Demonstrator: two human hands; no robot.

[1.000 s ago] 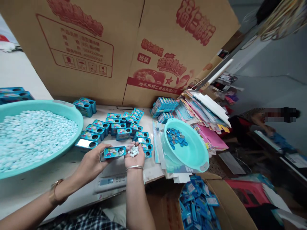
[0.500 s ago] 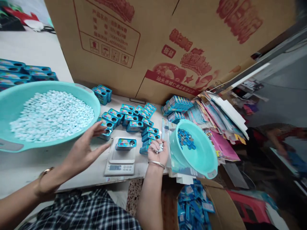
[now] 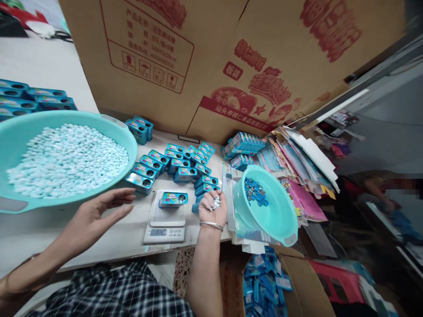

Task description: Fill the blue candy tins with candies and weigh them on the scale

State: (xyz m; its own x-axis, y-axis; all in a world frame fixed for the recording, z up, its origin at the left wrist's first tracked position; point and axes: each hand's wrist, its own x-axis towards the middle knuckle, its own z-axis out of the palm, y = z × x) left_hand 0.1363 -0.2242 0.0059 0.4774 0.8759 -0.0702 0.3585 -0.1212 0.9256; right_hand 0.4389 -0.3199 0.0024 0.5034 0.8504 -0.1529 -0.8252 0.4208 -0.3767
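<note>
My left hand [image 3: 99,213] hovers in front of the large turquoise basin [image 3: 132,147], fingers stretched out and holding nothing. Pale blue and white candies [image 3: 71,160] are heaped in that basin. On the white digital scale [image 3: 167,219] lies a small blue candy box [image 3: 173,199] with a dark round hole in its top. My right hand [image 3: 211,210], palm up, is curled round several of the same candies, just right of the scale. Similar blue boxes [image 3: 185,174] stand in loose rows behind the scale.
A smaller turquoise basin [image 3: 280,215] with blue round caps [image 3: 256,191] stands at the right table edge. Below it, an open carton [image 3: 297,281] holds blue boxes. A big cardboard box [image 3: 198,57] walls off the back. Stacked paper sheets [image 3: 300,154] lie right; a person is farther off.
My left hand has drawn back to the left, away from the scale. My right hand has shifted slightly left with its candies. The scale's reading has changed.
</note>
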